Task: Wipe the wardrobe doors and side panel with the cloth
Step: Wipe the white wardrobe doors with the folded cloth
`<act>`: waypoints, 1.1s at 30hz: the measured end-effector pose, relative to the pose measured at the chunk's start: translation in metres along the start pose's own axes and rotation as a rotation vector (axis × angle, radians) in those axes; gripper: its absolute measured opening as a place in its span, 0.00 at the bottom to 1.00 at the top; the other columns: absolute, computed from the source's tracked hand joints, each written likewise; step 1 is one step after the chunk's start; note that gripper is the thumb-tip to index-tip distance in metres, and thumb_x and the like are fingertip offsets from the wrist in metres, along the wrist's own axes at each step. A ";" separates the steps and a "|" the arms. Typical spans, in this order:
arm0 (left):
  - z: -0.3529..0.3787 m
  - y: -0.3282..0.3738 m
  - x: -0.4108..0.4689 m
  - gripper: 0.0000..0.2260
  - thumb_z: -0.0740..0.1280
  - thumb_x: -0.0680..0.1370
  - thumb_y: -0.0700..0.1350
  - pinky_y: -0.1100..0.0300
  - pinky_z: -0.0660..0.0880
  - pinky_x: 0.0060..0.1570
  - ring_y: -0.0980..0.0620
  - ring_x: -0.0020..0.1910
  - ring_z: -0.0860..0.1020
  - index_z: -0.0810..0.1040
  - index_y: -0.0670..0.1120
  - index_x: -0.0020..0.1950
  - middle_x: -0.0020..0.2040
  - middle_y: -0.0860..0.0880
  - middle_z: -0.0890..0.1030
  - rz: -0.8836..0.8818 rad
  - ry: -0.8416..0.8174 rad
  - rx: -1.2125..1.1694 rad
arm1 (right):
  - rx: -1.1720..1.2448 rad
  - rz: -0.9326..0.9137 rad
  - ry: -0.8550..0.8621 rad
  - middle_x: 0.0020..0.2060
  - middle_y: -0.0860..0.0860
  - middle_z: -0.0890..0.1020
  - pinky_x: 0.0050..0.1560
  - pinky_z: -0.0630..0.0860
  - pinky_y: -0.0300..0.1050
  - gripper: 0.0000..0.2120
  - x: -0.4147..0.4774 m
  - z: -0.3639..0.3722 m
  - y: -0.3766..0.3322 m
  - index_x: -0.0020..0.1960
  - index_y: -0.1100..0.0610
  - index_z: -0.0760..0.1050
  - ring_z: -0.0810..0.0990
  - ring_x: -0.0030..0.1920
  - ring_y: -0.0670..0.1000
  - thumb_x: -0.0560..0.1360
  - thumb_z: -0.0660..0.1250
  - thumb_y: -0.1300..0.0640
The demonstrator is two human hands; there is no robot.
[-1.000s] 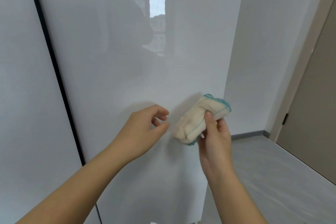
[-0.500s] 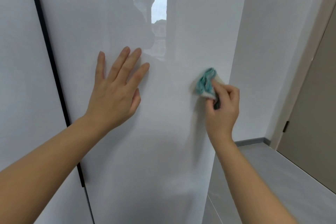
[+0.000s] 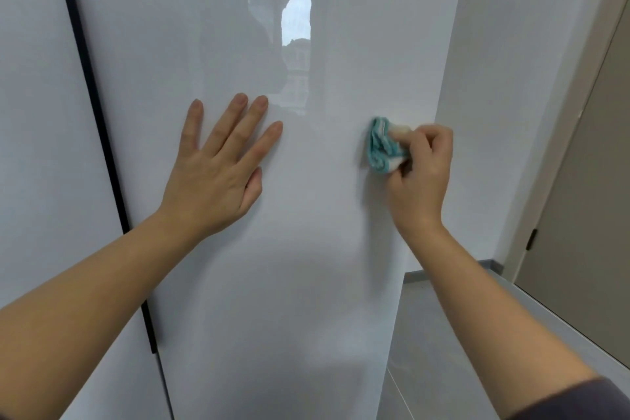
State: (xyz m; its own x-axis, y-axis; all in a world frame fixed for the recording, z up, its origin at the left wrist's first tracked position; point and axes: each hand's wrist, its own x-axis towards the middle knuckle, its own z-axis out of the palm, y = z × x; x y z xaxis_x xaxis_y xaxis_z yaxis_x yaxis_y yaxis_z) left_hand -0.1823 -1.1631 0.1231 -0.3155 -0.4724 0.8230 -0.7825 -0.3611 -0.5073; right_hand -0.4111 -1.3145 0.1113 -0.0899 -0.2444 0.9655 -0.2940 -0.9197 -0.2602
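Note:
A glossy white wardrobe door (image 3: 266,283) fills the middle of the view, with a second door (image 3: 37,147) to its left behind a thin black vertical strip (image 3: 99,133). My left hand (image 3: 218,174) lies flat on the right-hand door, fingers spread and pointing up. My right hand (image 3: 421,177) grips a bunched cream cloth with teal edging (image 3: 383,147) and presses it against the same door near its right edge. The wardrobe's side panel is not visible from here.
A white wall (image 3: 504,112) recedes to the right of the wardrobe. A beige room door (image 3: 586,215) with a dark hinge (image 3: 531,239) stands at the far right. Grey floor (image 3: 443,334) and a grey skirting board (image 3: 453,269) run below.
My left hand rose from beside the cloth and went flat on the door. My right hand lifted the cloth up onto the door near its right edge.

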 end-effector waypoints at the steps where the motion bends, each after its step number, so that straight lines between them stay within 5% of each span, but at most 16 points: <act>1: 0.000 0.000 0.000 0.26 0.53 0.80 0.47 0.36 0.48 0.73 0.43 0.78 0.53 0.57 0.47 0.78 0.79 0.43 0.56 0.000 0.002 -0.008 | -0.008 0.012 0.024 0.49 0.47 0.66 0.38 0.73 0.53 0.16 0.009 0.003 -0.004 0.49 0.59 0.76 0.72 0.46 0.56 0.65 0.60 0.71; 6: -0.012 -0.004 0.002 0.23 0.56 0.79 0.46 0.37 0.53 0.71 0.43 0.76 0.60 0.66 0.44 0.74 0.77 0.42 0.61 -0.007 0.028 -0.079 | -0.103 0.005 -0.200 0.45 0.48 0.68 0.31 0.70 0.45 0.15 -0.080 0.007 -0.018 0.46 0.50 0.70 0.72 0.41 0.52 0.64 0.66 0.66; 11: -0.024 -0.021 -0.019 0.19 0.59 0.75 0.42 0.34 0.50 0.71 0.42 0.76 0.60 0.72 0.41 0.66 0.75 0.41 0.64 -0.014 0.042 -0.020 | -0.147 -0.206 -0.488 0.41 0.48 0.69 0.26 0.63 0.40 0.17 -0.161 0.006 -0.016 0.42 0.55 0.72 0.68 0.39 0.50 0.60 0.73 0.70; 16: -0.033 -0.051 -0.048 0.21 0.56 0.76 0.41 0.36 0.39 0.71 0.42 0.78 0.52 0.69 0.40 0.68 0.78 0.41 0.57 -0.135 0.007 0.063 | -0.110 -0.152 -0.252 0.43 0.49 0.72 0.27 0.67 0.42 0.08 -0.084 0.024 -0.051 0.41 0.60 0.76 0.70 0.42 0.52 0.63 0.63 0.66; 20: -0.034 -0.068 -0.058 0.28 0.58 0.74 0.41 0.39 0.40 0.74 0.40 0.78 0.46 0.60 0.39 0.75 0.78 0.36 0.51 -0.286 0.007 -0.027 | -0.061 -0.080 -0.076 0.40 0.54 0.75 0.26 0.68 0.46 0.08 -0.032 0.051 -0.088 0.40 0.62 0.76 0.72 0.40 0.54 0.62 0.63 0.69; 29: -0.021 -0.078 -0.069 0.32 0.55 0.73 0.39 0.40 0.41 0.74 0.33 0.76 0.50 0.52 0.38 0.78 0.77 0.32 0.53 -0.331 0.028 -0.093 | -0.074 -0.731 -0.512 0.33 0.53 0.74 0.28 0.67 0.49 0.15 -0.179 0.052 -0.064 0.34 0.56 0.71 0.67 0.34 0.53 0.78 0.60 0.67; 33: -0.020 -0.077 -0.070 0.32 0.55 0.73 0.38 0.42 0.41 0.75 0.33 0.76 0.51 0.52 0.35 0.77 0.76 0.32 0.54 -0.334 0.043 -0.115 | -0.081 -0.699 -0.391 0.33 0.53 0.76 0.29 0.65 0.47 0.17 -0.130 0.059 -0.085 0.33 0.57 0.74 0.68 0.33 0.54 0.78 0.57 0.68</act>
State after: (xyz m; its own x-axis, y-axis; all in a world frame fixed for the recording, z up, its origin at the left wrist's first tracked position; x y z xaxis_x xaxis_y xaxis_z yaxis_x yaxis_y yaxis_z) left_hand -0.1105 -1.0860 0.1099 -0.0523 -0.3081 0.9499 -0.9009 -0.3958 -0.1779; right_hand -0.3178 -1.2225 0.0090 0.4756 0.2763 0.8351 -0.2282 -0.8781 0.4205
